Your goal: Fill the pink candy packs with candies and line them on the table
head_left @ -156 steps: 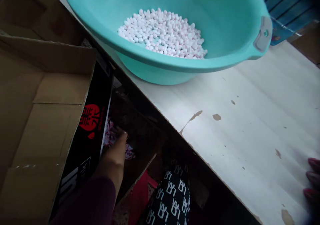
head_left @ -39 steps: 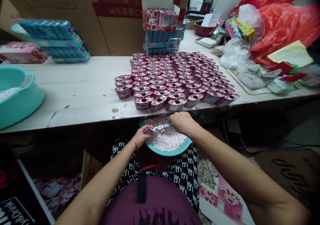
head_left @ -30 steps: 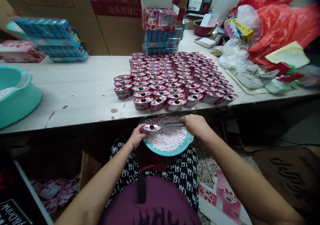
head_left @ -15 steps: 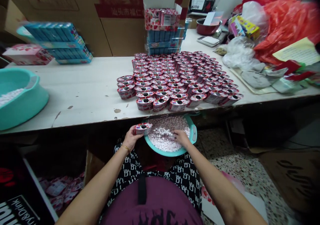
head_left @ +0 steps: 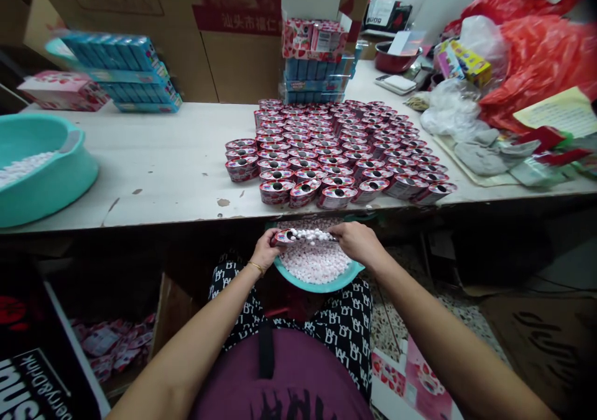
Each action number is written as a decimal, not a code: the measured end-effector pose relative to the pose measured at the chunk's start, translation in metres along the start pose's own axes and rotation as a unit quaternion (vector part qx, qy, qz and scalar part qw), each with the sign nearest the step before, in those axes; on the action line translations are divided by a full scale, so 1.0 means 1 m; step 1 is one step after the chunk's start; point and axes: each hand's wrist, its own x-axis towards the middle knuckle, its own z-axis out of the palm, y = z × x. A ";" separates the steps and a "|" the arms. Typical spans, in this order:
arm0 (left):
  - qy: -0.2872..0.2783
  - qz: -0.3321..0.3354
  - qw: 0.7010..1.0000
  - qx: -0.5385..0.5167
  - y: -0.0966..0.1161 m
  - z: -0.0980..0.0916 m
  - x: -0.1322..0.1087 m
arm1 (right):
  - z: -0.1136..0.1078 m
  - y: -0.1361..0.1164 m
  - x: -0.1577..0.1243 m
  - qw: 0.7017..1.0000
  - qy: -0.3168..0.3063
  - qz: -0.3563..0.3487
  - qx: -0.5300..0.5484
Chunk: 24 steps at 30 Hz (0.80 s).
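My left hand holds a small red-and-pink oval carton with a round hole in its top. My right hand is closed on a narrow scoop, mostly hidden under heaped white candies. The scoop's left end meets the carton at its hole. Below both hands, a turquoise basin on my lap is filled with loose small white candies.
Rows of similar cartons with holes stand on the white table. A second turquoise basin with white candies sits left. Blue packs and a blue stack stand behind. Red plastic bags lie right.
My right hand has risen out of the candies with a loaded scoop, now level over the basin. The carton in my left hand has moved right to the scoop's end.
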 end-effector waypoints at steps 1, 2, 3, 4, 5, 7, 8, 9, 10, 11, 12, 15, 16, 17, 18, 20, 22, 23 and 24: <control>0.002 0.000 1.000 0.000 -0.002 0.000 0.000 | -0.006 -0.004 0.000 1.000 -0.006 -0.005 -0.028; 0.003 0.000 1.000 0.000 -0.003 0.001 0.000 | -0.012 -0.008 -0.001 0.999 -0.010 -0.009 -0.050; 0.005 0.000 1.000 0.000 -0.004 0.001 0.000 | -0.016 -0.011 0.000 0.998 -0.014 -0.013 -0.064; 0.007 0.001 1.000 0.001 -0.004 0.001 0.000 | -0.019 -0.013 0.000 0.997 -0.018 -0.016 -0.073; 0.009 0.001 1.000 0.003 -0.003 0.001 0.000 | -0.021 -0.015 0.000 0.997 -0.021 -0.018 -0.078; 0.012 0.003 1.000 0.009 -0.001 0.001 -0.001 | -0.022 -0.019 0.000 0.996 -0.026 -0.022 -0.083; 0.014 0.004 1.000 0.012 0.000 0.001 0.000 | -0.023 -0.021 0.000 0.996 -0.027 -0.027 -0.086; 0.015 0.005 1.000 0.014 0.001 0.001 0.000 | -0.023 -0.023 -0.001 0.995 -0.026 -0.033 -0.088; 0.014 0.005 1.000 0.015 0.001 0.002 0.000 | -0.023 -0.026 -0.002 0.995 -0.023 -0.041 -0.092; 0.013 0.004 1.000 0.012 0.000 0.002 0.001 | -0.023 -0.028 -0.003 0.994 -0.018 -0.050 -0.097; 0.012 0.000 1.000 0.006 -0.001 0.003 0.001 | -0.024 -0.029 -0.004 0.993 -0.012 -0.058 -0.102; 0.016 -0.018 0.999 -0.039 -0.004 0.005 -0.004 | -0.028 -0.025 -0.009 0.992 0.014 -0.062 -0.110; 0.016 -0.024 0.998 -0.061 -0.002 0.004 -0.008 | -0.029 -0.020 -0.012 0.992 0.025 -0.054 -0.108; 0.016 -0.028 0.996 -0.081 0.001 0.002 -0.013 | -0.029 -0.014 -0.015 0.993 0.035 -0.041 -0.101; 0.014 -0.029 0.995 -0.099 0.007 -0.001 -0.018 | -0.028 -0.006 -0.019 0.995 0.044 -0.025 -0.091; 0.015 -0.018 0.993 -0.113 0.026 -0.014 -0.027 | -0.019 0.013 -0.026 0.997 0.050 0.006 -0.058; 0.031 0.018 0.995 -0.095 0.051 -0.032 -0.030 | -0.004 0.032 -0.032 0.999 0.044 0.027 -0.011; 0.041 0.044 0.995 -0.077 0.065 -0.042 -0.028 | 0.006 0.040 -0.033 0.999 0.038 0.034 0.013; 0.049 0.072 0.995 -0.054 0.079 -0.052 -0.023 | 0.016 0.047 -0.034 0.998 0.032 0.043 0.034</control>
